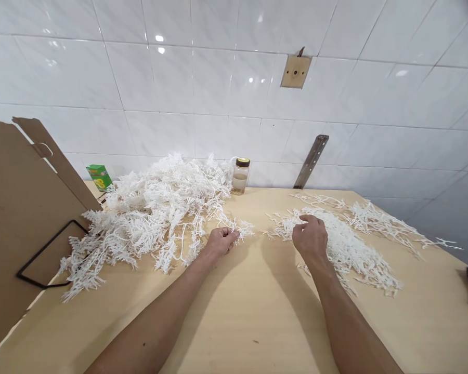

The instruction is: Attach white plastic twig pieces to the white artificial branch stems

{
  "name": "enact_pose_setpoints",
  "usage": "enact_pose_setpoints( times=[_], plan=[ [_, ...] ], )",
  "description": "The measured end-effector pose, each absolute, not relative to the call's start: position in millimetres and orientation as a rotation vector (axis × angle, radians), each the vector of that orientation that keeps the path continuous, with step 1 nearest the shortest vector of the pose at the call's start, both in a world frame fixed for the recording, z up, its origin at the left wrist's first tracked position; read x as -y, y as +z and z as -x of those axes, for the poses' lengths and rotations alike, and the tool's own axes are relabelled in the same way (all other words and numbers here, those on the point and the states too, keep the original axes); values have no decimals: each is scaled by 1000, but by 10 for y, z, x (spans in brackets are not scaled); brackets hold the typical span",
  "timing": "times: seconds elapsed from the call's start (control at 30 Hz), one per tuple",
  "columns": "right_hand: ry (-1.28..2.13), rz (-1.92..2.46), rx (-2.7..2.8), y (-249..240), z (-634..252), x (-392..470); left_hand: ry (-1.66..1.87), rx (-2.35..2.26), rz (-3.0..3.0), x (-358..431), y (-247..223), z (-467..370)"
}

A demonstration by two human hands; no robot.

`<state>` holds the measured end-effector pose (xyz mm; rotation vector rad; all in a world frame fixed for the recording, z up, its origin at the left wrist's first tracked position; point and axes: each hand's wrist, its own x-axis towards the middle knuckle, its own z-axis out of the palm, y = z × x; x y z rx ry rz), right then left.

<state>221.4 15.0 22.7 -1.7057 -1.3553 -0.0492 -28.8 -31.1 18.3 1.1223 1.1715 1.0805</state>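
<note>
A shiny white tile wall (226,83) stood at the far side. In front of it was a light wooden table (234,322). A big brown cardboard piece (19,208) stood up on the left and hid some of the table's left side. Near it, a large fluffy heap of white branches (156,202) spread over the far left part. On the right lay a lower pile of small white bits (347,246), and past it were some thin bare stems (386,223). A bent black wire (50,254) stuck out by the cardboard, and the heap covered part of it. A metal strip (311,162) leaned on the wall.

The right hand (311,236) was over the left end of the pile and hid some of it. Its fingers were curled, a little apart; I couldn't tell if they held anything. The left hand (222,243) was at the heap's right edge. Its thumb and finger were pinched together on a little white sprig (245,227).

A square wall plate (296,71) was up high. A jar with a dark lid (240,179) stood right by the heap, and a small green box (99,177) sat behind its left side.
</note>
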Motion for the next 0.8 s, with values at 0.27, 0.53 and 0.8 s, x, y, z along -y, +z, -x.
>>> enact_pose_setpoints(
  times=[0.27, 0.53, 0.8],
  plan=[
    [834, 1354, 1747, 267, -1532, 176, 1146, -1205, -1257, 263, 71, 249],
    [896, 1351, 1661, 163, -1363, 203, 1130, -1219, -1319, 241, 27, 228],
    [636, 1301, 1854, 187, -1360, 231, 1143, -1295, -1324, 264, 71, 225]
  ],
)
